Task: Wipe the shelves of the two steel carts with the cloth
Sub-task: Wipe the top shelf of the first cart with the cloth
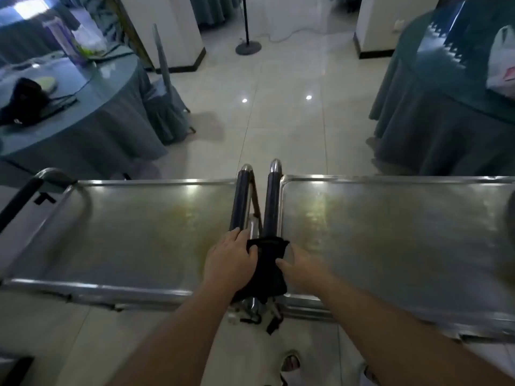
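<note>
Two steel carts stand side by side, their handles meeting in the middle. The black cloth is draped over the handles at their near end. The left hand lies on the cloth's left side, thumb tucked onto the fabric, fingers reaching the left handle. The right hand rests against the cloth's right edge, thumb pinching it. The left cart and right cart show yellowish smears near the handles.

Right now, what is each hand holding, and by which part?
Both hands are on the black cloth draped over the two cart handles. The left hand grips its left edge; the right hand pinches its right edge with the thumb.
</note>
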